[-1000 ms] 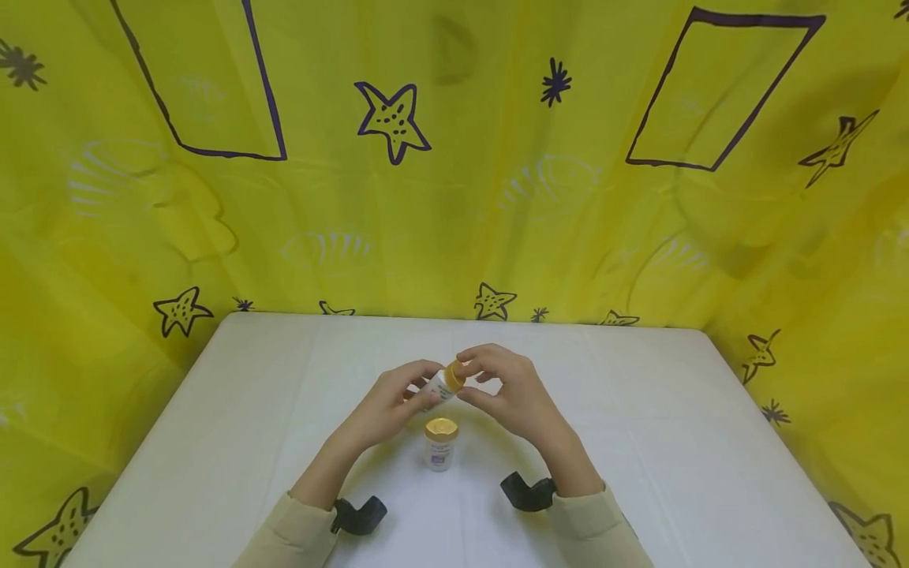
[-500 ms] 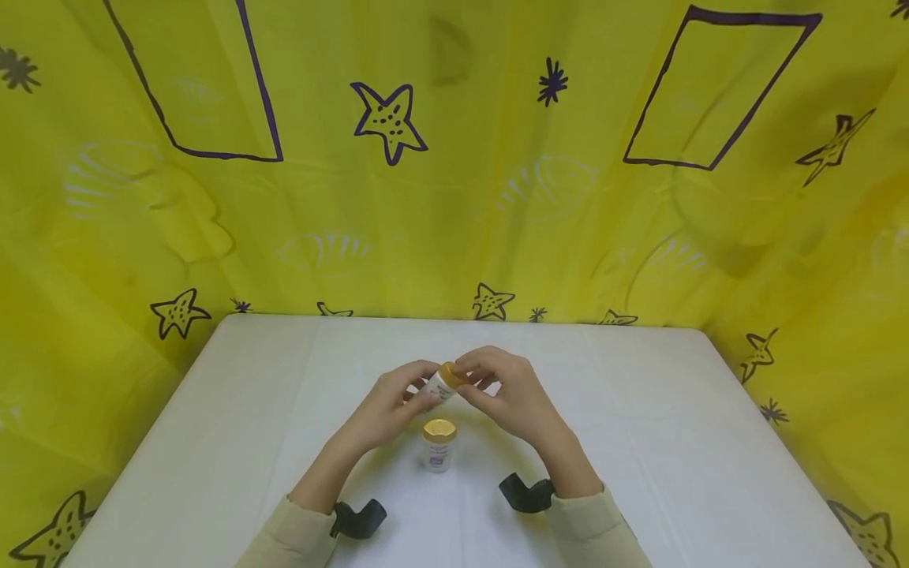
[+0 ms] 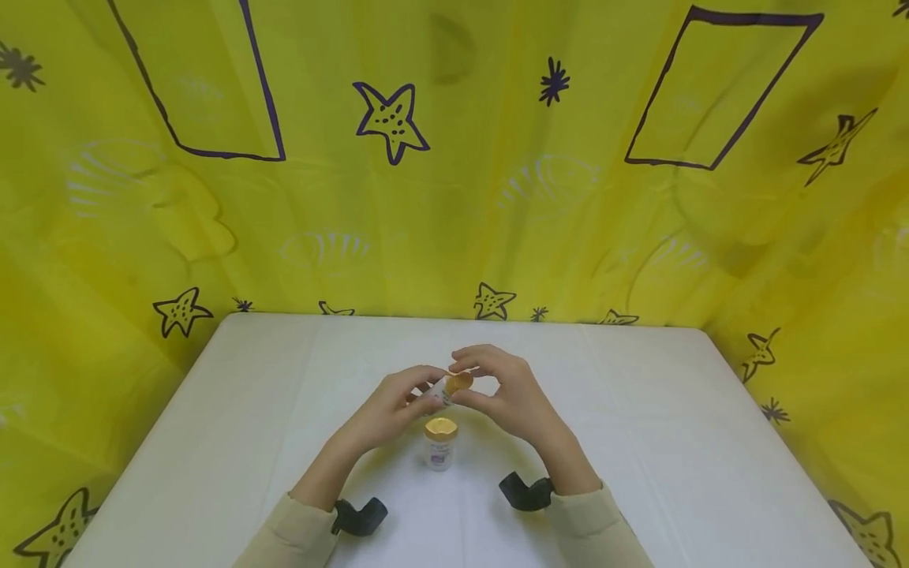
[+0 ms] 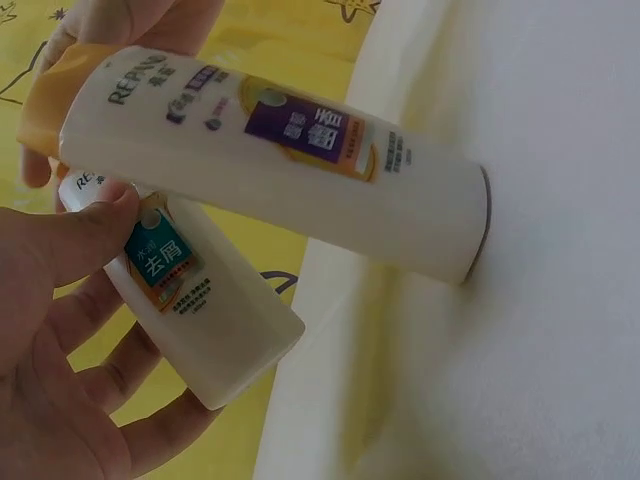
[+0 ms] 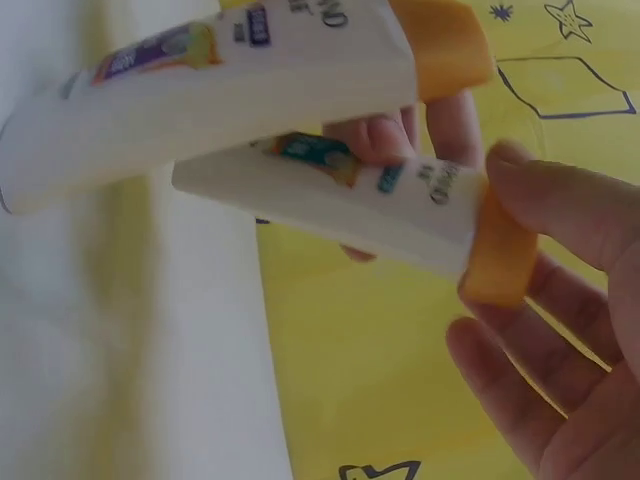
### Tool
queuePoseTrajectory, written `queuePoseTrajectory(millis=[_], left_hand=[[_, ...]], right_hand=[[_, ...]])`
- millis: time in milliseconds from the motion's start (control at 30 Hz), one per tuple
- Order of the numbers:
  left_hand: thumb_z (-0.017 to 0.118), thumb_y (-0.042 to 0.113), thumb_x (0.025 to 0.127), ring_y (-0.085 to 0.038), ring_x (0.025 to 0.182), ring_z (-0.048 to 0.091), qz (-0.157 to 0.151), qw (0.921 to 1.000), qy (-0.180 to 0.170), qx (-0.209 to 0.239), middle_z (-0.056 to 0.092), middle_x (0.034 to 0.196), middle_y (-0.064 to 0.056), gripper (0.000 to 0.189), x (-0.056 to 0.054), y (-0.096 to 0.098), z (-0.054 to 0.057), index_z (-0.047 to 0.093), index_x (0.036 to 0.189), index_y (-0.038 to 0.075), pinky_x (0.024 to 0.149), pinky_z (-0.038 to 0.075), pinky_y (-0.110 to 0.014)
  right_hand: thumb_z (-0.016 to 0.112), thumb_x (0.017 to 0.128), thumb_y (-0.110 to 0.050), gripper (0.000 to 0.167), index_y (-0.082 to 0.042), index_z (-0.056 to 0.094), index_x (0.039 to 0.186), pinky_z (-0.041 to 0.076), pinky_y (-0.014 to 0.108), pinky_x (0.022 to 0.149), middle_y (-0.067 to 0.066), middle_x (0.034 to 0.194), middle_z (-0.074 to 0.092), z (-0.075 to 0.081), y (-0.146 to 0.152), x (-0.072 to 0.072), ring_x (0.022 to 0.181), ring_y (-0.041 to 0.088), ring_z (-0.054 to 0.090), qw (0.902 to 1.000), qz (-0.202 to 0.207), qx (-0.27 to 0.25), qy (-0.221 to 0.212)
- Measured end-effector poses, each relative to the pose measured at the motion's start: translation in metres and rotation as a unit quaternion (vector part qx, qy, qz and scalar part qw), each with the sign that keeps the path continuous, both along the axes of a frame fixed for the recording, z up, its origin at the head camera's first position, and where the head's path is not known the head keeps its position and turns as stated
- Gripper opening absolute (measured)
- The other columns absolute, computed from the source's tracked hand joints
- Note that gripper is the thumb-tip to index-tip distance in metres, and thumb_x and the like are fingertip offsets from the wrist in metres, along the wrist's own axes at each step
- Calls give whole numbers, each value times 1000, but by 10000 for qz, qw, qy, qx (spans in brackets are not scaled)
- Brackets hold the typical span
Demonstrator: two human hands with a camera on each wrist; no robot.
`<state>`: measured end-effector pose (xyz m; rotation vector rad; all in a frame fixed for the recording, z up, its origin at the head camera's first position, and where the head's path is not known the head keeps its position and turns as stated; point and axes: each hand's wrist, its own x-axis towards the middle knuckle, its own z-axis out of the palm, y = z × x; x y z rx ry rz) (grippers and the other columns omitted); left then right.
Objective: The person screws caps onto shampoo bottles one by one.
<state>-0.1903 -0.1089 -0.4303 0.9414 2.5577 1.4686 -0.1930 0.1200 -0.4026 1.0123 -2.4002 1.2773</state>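
My left hand (image 3: 394,406) grips a white shampoo bottle with a teal label (image 4: 165,260), its thumb across the front and fingers behind. That bottle is held tilted above the table, its orange cap (image 5: 503,245) toward my right hand (image 3: 504,390). Thumb and fingers of the right hand pinch this cap from either side. A second white shampoo bottle, with a purple label (image 3: 439,454), stands upright on the table, nearer to me, its orange cap (image 3: 441,428) on top. In both wrist views it overlaps part of the held bottle.
The white table (image 3: 284,442) lies under both forearms. Behind it and along its sides hangs a yellow curtain (image 3: 454,221) with dark star drawings. Black camera mounts (image 3: 360,517) sit at the wrists, close above the tabletop.
The held bottle has tipped slightly to the right and toward me, its cap top now facing me more. My right fingers have shifted around the cap. The standing bottle stays put.
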Motion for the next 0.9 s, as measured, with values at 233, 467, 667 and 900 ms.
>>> queuePoseTrajectory(millis=[233, 467, 667, 900], left_hand=[[64, 21, 99, -19, 114, 61, -4, 9999, 98, -72, 65, 129, 0, 35, 2, 1, 0, 60, 132, 14, 87, 55, -33], [64, 19, 98, -19, 114, 61, 217, 9987, 414, -179, 66, 126, 0, 32, 3, 2, 1, 61, 129, 13, 90, 56, -37], [65, 21, 97, -23, 119, 58, 427, 9958, 656, -477, 64, 130, -4, 38, 6, 1, 3, 59, 134, 11, 99, 51, -46], [56, 20, 102, -21, 114, 61, -229, 9996, 58, -174, 65, 130, -2, 39, 0, -7, 3, 55, 140, 12, 94, 53, -42]], right_hand=[[80, 86, -23, 23, -19, 73, 108, 58, 32, 70, -9, 106, 70, -1, -4, 1, 89, 7, 64, 9998, -130, 96, 124], [80, 86, -23, 26, -15, 73, 109, 58, 31, 64, -6, 101, 71, 2, -6, 3, 81, 7, 64, 9989, -436, 121, 88], [81, 85, -22, 35, -13, 71, 117, 57, 23, 65, -3, 106, 69, -1, -3, 1, 74, 6, 65, 9995, -297, 53, 55], [80, 84, -8, 41, -13, 69, 123, 59, 31, 83, 5, 133, 64, 0, 8, -3, 97, 15, 70, 9974, 718, 112, -1]])
